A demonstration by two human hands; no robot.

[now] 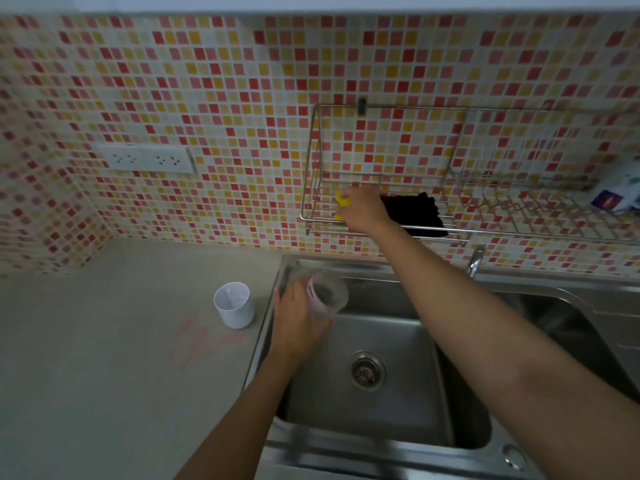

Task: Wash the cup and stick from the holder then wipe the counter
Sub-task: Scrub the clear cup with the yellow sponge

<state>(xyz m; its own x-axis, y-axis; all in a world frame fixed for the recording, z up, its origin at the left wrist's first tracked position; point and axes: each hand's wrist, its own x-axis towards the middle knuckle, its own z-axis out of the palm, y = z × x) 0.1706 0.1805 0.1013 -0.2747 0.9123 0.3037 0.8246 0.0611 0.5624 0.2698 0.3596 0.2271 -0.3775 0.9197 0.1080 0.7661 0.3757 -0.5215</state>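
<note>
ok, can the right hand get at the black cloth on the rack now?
Probably yes: the black cloth lies beside the right hand on the open wire rack, uncovered, but its fingers seem to hold a yellow sponge.

A mosaic of small red, pink, yellow and cream squares is seen on the wall (242, 81) behind the 2 hands. What seems, through the blur, to be a yellow sponge (343, 200) is gripped by the right hand (363, 209). A black cloth (415, 213) is laid just right of that hand on a silvery wire rack (415, 106). A clear cup (330, 292) with a pale pink tinge is held by the left hand (298, 315). Left of that hand, a white holder (235, 306) is stood on a grey-beige counter (86, 341) marked with pink streaks (204, 337). A steel-grey sink (391, 334) is seen below the left hand.
</note>
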